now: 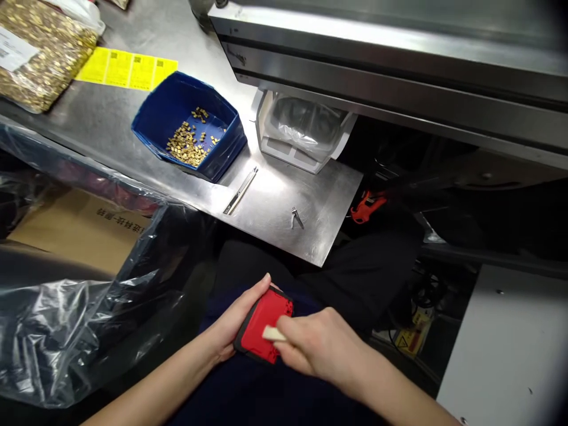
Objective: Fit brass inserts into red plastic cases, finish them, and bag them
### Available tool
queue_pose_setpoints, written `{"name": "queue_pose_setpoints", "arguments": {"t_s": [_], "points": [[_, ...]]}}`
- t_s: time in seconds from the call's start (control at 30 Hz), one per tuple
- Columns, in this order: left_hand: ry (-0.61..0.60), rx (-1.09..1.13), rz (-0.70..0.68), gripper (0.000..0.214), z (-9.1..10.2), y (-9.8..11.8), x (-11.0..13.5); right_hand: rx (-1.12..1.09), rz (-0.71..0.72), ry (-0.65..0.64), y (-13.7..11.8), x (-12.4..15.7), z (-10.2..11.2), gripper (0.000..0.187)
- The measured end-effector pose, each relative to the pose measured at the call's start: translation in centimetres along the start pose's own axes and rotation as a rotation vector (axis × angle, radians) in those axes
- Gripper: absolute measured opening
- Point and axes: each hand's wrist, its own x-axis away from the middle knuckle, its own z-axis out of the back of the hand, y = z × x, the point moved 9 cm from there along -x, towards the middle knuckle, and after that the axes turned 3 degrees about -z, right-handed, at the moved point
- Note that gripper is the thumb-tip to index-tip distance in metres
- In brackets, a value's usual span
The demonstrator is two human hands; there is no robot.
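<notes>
My left hand (233, 319) is wrapped round the edge of a red and black plastic part (261, 319), held over my lap with its red face up. The fingers of my right hand (317, 343) pinch a flat, cream-coloured strip (274, 334) whose tip lies against or just over that red face. Whether the tip touches it, I cannot tell. On the metal table in front lie a pen-like silver tool (241, 190) and a nail clipper (297, 218). Beyond them stands a blue bin (228, 145) with many small brass pieces (189, 145) in it.
A white bin (290, 158) with clear plastic in it sits under the metal machine frame (355, 65). At the back left are a bag of brass pieces (39, 53) and yellow labels (128, 69). A plastic-lined carton (80, 231) is at left, an orange-red tool (368, 207) at right.
</notes>
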Motion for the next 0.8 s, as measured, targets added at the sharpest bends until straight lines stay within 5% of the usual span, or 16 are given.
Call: {"name": "queue_pose_setpoints", "arguments": {"t_s": [0.13,0.27,0.4,0.5,0.6,0.67,0.8], "points": [[0.026,0.01,0.034,0.057,-0.3,0.4,0.6,0.113,-0.125,0.059,1.3,-1.6,3.0,0.023],[0.065,0.051,-0.131,0.054,0.4,2.6,1.6,-0.058,-0.374,0.38,5.4,-4.7,8.1,0.029],[0.07,0.116,-0.201,0.047,1.7,3.7,2.4,-0.129,-0.375,0.466,5.6,-9.4,9.4,0.04],[0.062,0.167,-0.256,0.044,3.2,4.7,2.6,0.036,-0.414,0.557,6.7,-9.0,11.4,0.049],[0.028,0.227,-0.281,0.045,4.4,5.5,2.1,0.264,-0.568,0.528,11.9,-4.7,13.5,0.047],[0.002,0.242,-0.282,0.046,4.8,5.8,1.6,0.491,-0.779,0.36,17.7,-1.4,14.0,0.046],[-0.037,0.22,-0.3,0.047,4.2,6.1,0.7,0.592,-0.741,0.239,25.8,-0.2,13.5,0.052]]}}
